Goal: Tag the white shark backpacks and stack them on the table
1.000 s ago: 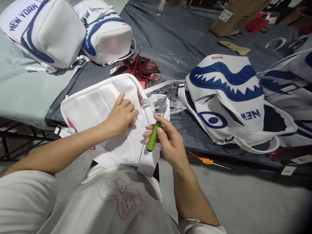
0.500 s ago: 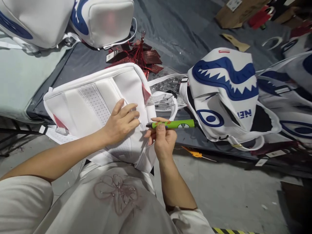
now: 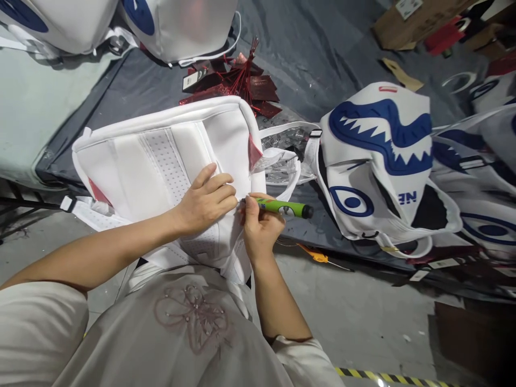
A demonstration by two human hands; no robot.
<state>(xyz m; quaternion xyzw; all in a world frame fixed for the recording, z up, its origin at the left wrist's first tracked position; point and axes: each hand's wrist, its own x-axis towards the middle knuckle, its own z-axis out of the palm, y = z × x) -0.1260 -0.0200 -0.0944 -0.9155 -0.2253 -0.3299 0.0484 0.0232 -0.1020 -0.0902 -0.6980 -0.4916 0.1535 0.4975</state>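
Note:
A white backpack lies with its padded back panel up against my front, at the table's edge. My left hand presses on the panel with bent fingers, gripping the fabric near its right part; its thumb is hidden. In my right hand is a green marker pen, pinched between thumb and fingers, its black end pointing right. The pen's other end meets the bag right beside my left fingertips, where the tip is hidden.
Another white backpack with blue shark teeth lies to the right. Dark red hang tags are bunched behind the bag. An orange-handled tool sits at the table edge. A cardboard box stands at the back right.
My right hand has moved left and slightly down, bringing the marker pen's tip against the bag by my left fingertips. My left hand keeps its hold; the view has shifted a little.

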